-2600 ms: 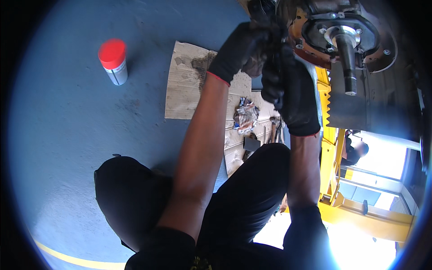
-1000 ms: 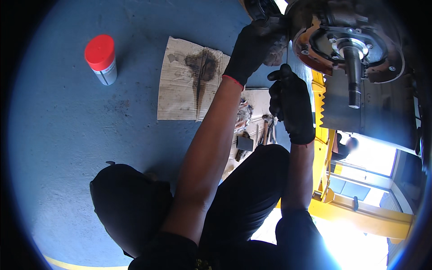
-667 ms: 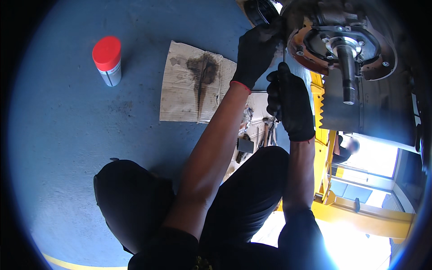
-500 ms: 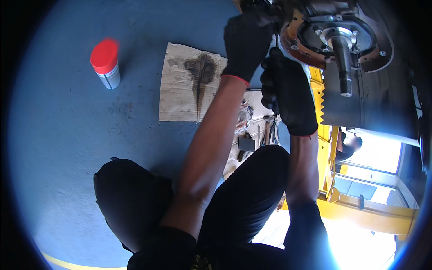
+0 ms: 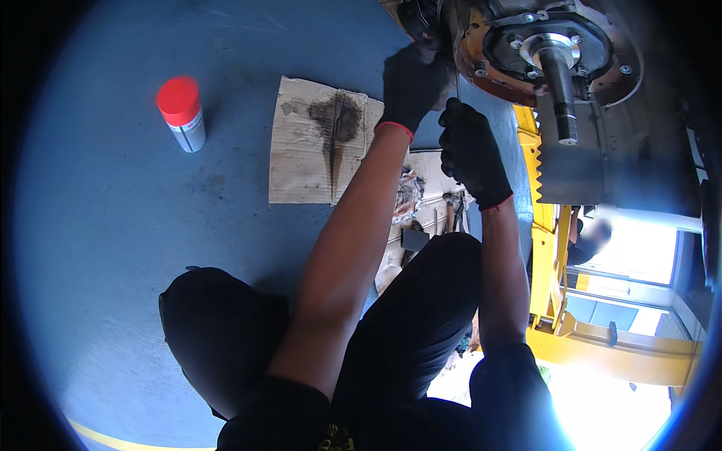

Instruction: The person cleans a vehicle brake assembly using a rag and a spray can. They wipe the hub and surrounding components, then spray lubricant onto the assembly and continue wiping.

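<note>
My left hand (image 5: 412,84), in a black glove, reaches up to the left edge of a rusty brake backing plate (image 5: 481,64). Its fingers are closed on a dark part (image 5: 418,13) there. My right hand (image 5: 471,154), also gloved, sits just below and to the right, fisted around a thin rod-like tool (image 5: 456,89) that points up toward the plate. A steel spindle (image 5: 558,71) sticks out of the hub in the plate's middle. How the tool's tip meets the plate is hidden by my left hand.
A spray can with a red cap (image 5: 182,113) stands on the blue floor at left. An oil-stained cardboard sheet (image 5: 320,146) lies beside it. Small parts and tools (image 5: 421,218) lie under my arms. A yellow lift frame (image 5: 545,248) runs down the right side.
My right hand rose closer under the left hand at the plate's edge. My left hand stayed at the dark part. The view shifted slightly.
</note>
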A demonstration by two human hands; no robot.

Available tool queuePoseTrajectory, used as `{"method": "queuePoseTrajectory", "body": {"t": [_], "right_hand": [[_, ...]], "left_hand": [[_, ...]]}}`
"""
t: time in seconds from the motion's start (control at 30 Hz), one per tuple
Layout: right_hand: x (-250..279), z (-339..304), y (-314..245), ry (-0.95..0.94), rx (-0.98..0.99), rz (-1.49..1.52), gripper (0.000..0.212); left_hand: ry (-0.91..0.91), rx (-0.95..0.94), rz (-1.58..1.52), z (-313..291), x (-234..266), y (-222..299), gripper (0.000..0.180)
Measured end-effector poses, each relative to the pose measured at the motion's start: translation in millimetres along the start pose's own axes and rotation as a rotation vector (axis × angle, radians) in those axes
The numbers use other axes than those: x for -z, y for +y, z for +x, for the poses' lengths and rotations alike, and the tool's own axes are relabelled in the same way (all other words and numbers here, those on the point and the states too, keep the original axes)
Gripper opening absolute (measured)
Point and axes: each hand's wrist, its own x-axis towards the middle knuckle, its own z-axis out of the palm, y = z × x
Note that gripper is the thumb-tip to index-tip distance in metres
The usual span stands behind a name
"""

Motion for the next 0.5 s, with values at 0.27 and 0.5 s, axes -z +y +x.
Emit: {"method": "queuePoseTrajectory", "body": {"t": [0.27, 0.5], "right_hand": [[13.6, -4.5, -115.3, -0.118, -0.176, 0.552, 0.041], [3.4, 13.7, -40.9, -0.018, 0.263, -0.02, 0.014]], "left_hand": [[0.169, -0.49, 0.245, 23.6, 27.5, 18.9, 0.036], [0.106, -0.345, 0.237, 11.2, 31.2, 1.9, 0.027]]}}
